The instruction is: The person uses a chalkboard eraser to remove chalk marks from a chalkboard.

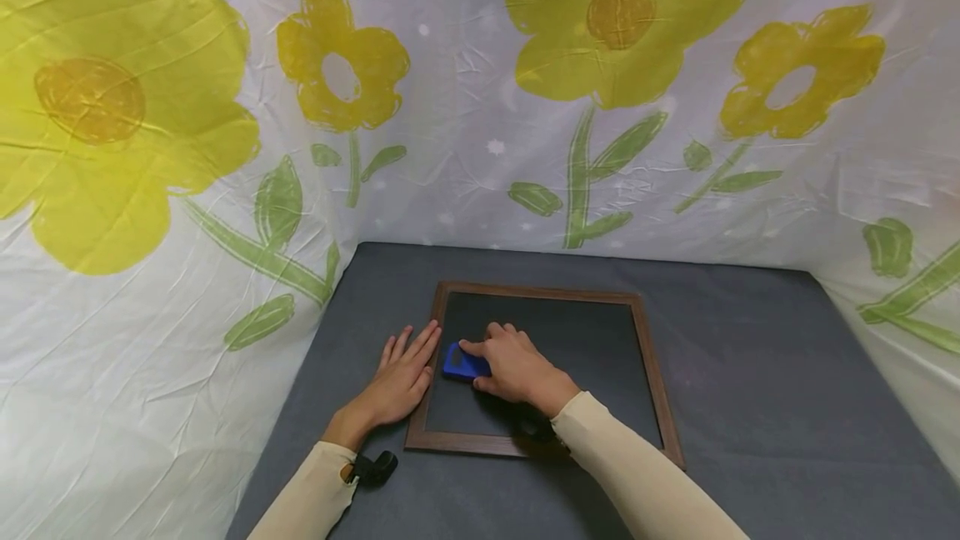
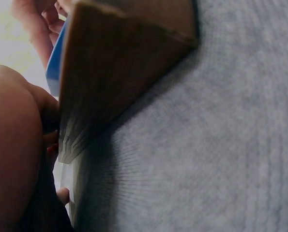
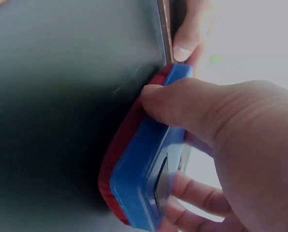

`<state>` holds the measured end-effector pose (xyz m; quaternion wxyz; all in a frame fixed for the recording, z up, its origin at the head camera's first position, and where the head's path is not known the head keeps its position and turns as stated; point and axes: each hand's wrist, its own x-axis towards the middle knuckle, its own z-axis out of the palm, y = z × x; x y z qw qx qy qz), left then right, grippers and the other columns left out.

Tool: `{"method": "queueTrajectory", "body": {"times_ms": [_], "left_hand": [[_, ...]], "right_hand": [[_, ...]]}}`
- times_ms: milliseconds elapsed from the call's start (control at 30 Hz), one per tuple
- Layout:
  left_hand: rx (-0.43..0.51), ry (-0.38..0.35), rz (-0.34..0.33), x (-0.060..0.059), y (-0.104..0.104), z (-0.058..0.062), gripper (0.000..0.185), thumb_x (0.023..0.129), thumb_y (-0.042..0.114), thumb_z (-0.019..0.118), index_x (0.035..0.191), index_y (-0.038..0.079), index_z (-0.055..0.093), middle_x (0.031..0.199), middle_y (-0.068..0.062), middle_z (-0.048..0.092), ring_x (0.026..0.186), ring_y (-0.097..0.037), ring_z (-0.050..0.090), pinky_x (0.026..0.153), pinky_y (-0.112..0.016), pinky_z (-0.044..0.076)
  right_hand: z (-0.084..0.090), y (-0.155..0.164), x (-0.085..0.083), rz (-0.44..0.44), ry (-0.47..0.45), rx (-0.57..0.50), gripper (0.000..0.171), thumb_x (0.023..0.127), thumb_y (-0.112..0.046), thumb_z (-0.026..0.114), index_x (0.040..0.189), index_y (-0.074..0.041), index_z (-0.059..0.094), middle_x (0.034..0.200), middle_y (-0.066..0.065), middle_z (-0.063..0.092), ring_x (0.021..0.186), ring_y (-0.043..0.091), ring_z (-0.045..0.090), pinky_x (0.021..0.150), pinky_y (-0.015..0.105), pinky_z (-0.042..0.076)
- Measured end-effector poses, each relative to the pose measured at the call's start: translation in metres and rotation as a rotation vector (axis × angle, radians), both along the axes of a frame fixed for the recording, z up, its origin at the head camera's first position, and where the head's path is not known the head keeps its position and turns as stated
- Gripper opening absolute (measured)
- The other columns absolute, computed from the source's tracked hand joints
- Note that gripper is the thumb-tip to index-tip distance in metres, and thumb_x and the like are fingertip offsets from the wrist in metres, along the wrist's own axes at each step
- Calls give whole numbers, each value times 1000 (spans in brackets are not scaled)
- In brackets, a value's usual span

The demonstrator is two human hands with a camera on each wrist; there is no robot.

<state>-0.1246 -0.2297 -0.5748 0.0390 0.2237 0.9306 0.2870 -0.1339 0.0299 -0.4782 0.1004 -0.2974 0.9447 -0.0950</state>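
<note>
A chalkboard (image 1: 570, 365) in a brown wooden frame (image 1: 480, 442) lies flat on the dark cloth. My right hand (image 1: 517, 365) grips a blue chalkboard eraser (image 1: 463, 362) near the board's left side. In the right wrist view the eraser (image 3: 144, 159) shows a red pad on its underside, against the dark surface, with the thumb along its edge. Faint pale marks (image 3: 117, 90) show on the board beside it. My left hand (image 1: 401, 382) rests with straight fingers along the frame's left edge. The left wrist view shows the frame's side (image 2: 114, 63) close up.
A dark grey cloth (image 1: 765, 390) covers the table around the board. White curtains with yellow flowers (image 1: 622, 15) hang behind and at both sides. A black wrist camera (image 1: 375, 468) sits on the left sleeve's cuff.
</note>
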Motion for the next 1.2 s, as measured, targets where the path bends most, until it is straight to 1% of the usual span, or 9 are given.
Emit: {"method": "queueTrajectory", "body": {"times_ms": [167,367,467,567,700,767,900,1033,1200], "left_hand": [[13,1,-4,-1,1,0,65,115,19,44,176,12,23,185,-7,16,169,-50,6,130,-72,-1],[1,21,-10,-1,3,-1,65,115,19,44,176,10,25,185,-9,18,168,-51,8,130,-73,1],[10,28,-13,-1,4,-1,64,115,18,45,175,9,26,185,-10,19,168,-52,9,129,-74,1],[15,28,-14,0,4,-1,65,114,17,45,175,9,26,185,-10,19,168,-51,9,129,-74,1],[17,30,-12,0,5,-1,65,114,16,46,176,9,26,185,-9,19,168,-51,9,129,-73,1],[18,33,-11,0,5,0,65,113,16,46,175,9,26,185,-9,20,168,-51,10,129,-73,1],[19,36,-9,0,4,0,65,113,16,46,175,9,27,184,-10,20,168,-51,10,129,-73,2],[22,29,-6,1,3,0,64,114,16,45,175,9,27,184,-10,20,168,-51,10,129,-73,2],[18,15,-1,1,2,1,65,114,17,45,176,10,25,185,-8,18,169,-50,8,130,-73,1]], "right_hand": [[-2,16,1,23,-70,-89,65,97,-29,85,158,-27,62,136,12,64,113,30,57,95,46,47],[6,36,3,46,-156,-137,62,93,-18,87,152,-24,69,137,14,64,116,33,56,100,53,46],[12,52,6,18,-190,-184,62,94,-16,84,153,-22,68,138,13,64,118,33,56,103,56,47],[18,76,6,-35,-211,-269,64,96,-18,81,157,-21,64,139,14,64,117,31,58,98,51,52],[29,118,6,-118,-248,-435,65,100,-25,78,161,-17,58,140,17,65,111,26,63,87,40,55],[36,142,7,-174,-290,-527,65,103,-28,76,163,-14,55,140,20,67,112,28,68,87,37,57],[50,189,14,-354,-332,-648,68,107,-32,72,167,-10,47,144,27,66,122,35,70,89,42,62],[53,233,25,-546,-284,-643,75,111,-43,65,171,-7,38,150,31,59,131,44,66,96,54,61],[43,277,38,-707,-236,-573,85,112,-52,57,170,4,30,155,40,51,136,55,59,102,63,57]]}}
